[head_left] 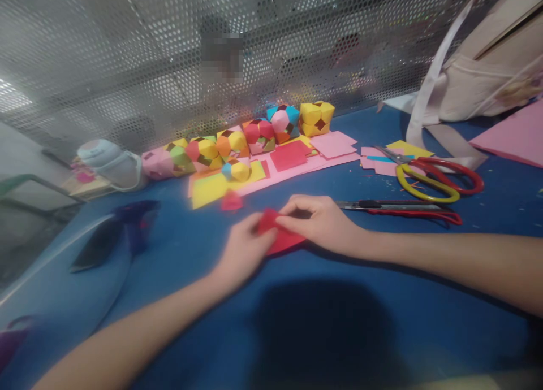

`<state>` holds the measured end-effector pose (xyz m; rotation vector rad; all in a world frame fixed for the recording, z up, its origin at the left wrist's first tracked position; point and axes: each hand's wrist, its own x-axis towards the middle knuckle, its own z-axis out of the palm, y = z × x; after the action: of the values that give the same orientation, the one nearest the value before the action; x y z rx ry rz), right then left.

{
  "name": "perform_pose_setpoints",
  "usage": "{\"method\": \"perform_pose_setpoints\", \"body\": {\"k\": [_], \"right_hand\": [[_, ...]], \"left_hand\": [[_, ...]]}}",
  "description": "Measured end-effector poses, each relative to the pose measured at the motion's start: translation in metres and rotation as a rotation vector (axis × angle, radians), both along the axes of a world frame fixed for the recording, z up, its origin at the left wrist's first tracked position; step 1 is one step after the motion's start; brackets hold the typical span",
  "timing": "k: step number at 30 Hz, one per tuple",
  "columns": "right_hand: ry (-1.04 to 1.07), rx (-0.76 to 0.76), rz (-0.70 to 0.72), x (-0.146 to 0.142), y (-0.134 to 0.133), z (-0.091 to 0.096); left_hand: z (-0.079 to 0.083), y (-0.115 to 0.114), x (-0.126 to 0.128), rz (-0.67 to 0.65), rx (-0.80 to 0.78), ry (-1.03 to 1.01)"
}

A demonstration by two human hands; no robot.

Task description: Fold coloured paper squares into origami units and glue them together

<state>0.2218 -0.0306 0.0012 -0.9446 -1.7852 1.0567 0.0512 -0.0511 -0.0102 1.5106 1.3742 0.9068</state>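
Both of my hands meet on a red paper piece (282, 238) lying on the blue table (339, 322). My left hand (242, 251) pinches its left edge with curled fingers. My right hand (320, 223) presses and pinches its top from the right, fingers closed. A small folded red paper bit (231, 201) sits just beyond my hands.
A row of several colourful origami balls (237, 141) lines the perforated metal wall, with pink, red and yellow paper sheets (297, 155) in front. Scissors (432, 175) and a utility knife (399, 208) lie to the right. A beige bag (483, 68) stands far right; a dark phone (97, 248) and white bottle (110, 161) lie to the left.
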Motion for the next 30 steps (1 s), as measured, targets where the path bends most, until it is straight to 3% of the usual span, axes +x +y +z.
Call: {"method": "perform_pose_setpoints", "body": {"k": [3,7,12,30], "right_hand": [[-0.042,0.064,0.017,0.0004,-0.0002,0.0003],[-0.056,0.035,0.006,0.0009,0.0000,0.0021],[-0.051,-0.037,0.004,0.0016,0.0013,0.0018],[-0.041,0.073,0.040,0.0016,0.0041,-0.0048]], "left_hand": [[0.0009,-0.0003,0.0011,0.013,0.042,0.022],[0.0039,-0.0007,0.0021,-0.001,0.067,0.072],[0.0055,-0.0009,0.0021,0.039,0.043,0.026],[0.0065,0.0034,-0.0008,-0.009,-0.009,-0.038]]}}
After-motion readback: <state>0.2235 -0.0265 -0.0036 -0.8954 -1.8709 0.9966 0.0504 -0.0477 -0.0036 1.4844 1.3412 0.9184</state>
